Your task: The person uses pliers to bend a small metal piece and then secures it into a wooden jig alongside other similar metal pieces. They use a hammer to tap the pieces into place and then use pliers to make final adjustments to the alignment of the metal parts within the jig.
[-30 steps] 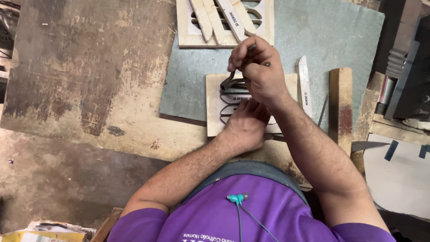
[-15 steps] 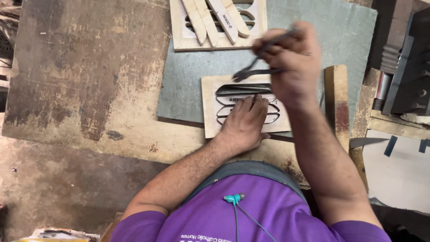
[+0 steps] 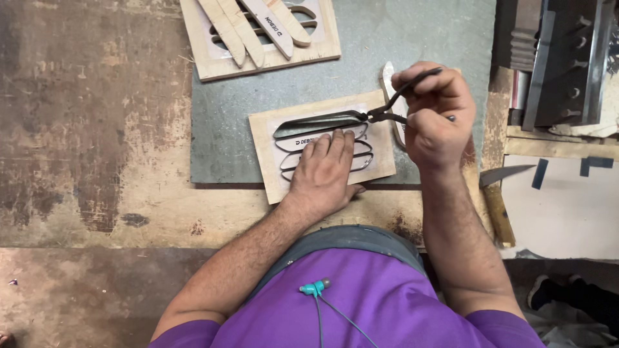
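A small wooden board (image 3: 264,145) with several long oval slots edged in metal strip lies on a grey mat (image 3: 219,116). My left hand (image 3: 325,171) lies flat on the board, fingers spread over the lower slots, holding it down. My right hand (image 3: 435,116) grips the handles of dark pliers (image 3: 387,109). The pliers' jaws pinch the right end of a pointed oval metal strip (image 3: 319,120) at the top slot; the strip looks partly lifted from the board.
A second wooden board (image 3: 206,61) with several loose tan oval pieces sits at the mat's far edge. A wooden block (image 3: 493,103) and a blade-like tool (image 3: 506,174) lie to the right, with dark metal machinery (image 3: 561,58) beyond. The worn workbench (image 3: 84,129) spreads left.
My right hand has moved from above the board out to its right side, and the pliers now grip the end of the top metal strip. My left hand has stayed pressed on the board.
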